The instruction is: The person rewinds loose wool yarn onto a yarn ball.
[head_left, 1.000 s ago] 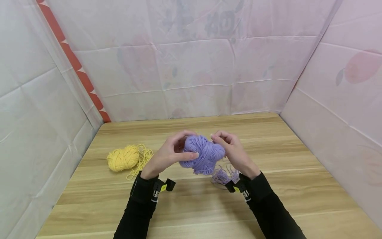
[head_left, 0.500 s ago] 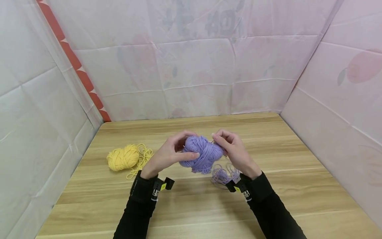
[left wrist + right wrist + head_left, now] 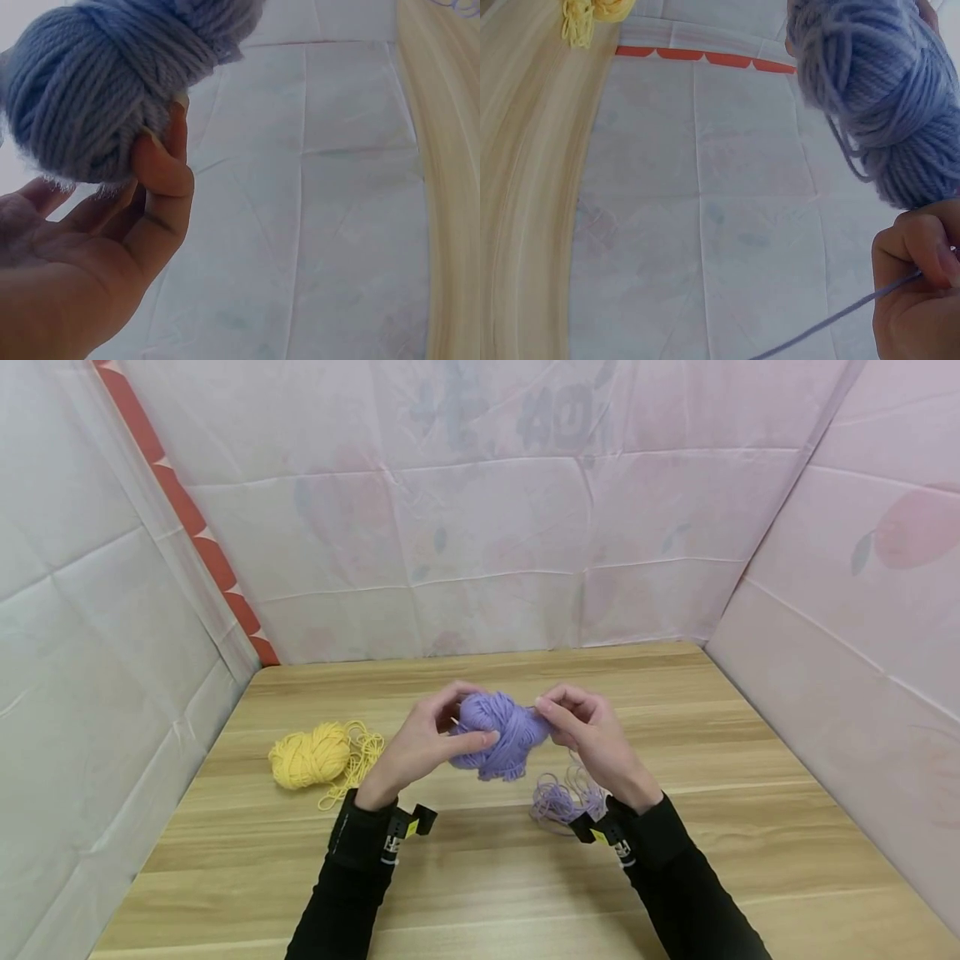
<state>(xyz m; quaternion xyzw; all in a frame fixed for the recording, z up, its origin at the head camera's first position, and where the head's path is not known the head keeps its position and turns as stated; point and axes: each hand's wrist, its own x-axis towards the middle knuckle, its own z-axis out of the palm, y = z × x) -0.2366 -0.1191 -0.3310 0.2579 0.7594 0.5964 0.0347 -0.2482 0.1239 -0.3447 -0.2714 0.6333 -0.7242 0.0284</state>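
Observation:
Above the middle of the table, my left hand (image 3: 420, 745) grips a purple ball of yarn (image 3: 504, 735), thumb on its near side and fingers behind it. The left wrist view shows the curled fingers (image 3: 166, 169) against the yarn ball's wound strands. At the ball's right end, my right hand (image 3: 592, 735) pinches a purple yarn strand (image 3: 832, 319) between thumb and forefinger; the strand trails off from that hand in the right wrist view. Below, a loose tangle of purple yarn (image 3: 553, 800) lies on the table, partly behind the right wrist.
A yellow ball of yarn (image 3: 309, 758) lies on the left of the wooden table (image 3: 480, 885), with loose yellow strands (image 3: 363, 752) beside it. White printed sheets (image 3: 480, 527) wall the table at the back and both sides.
The purple yarn ball has tilted and risen slightly in my left hand, its right end turning away. My right hand stays close to it, moved slightly right, still pinching the strand.

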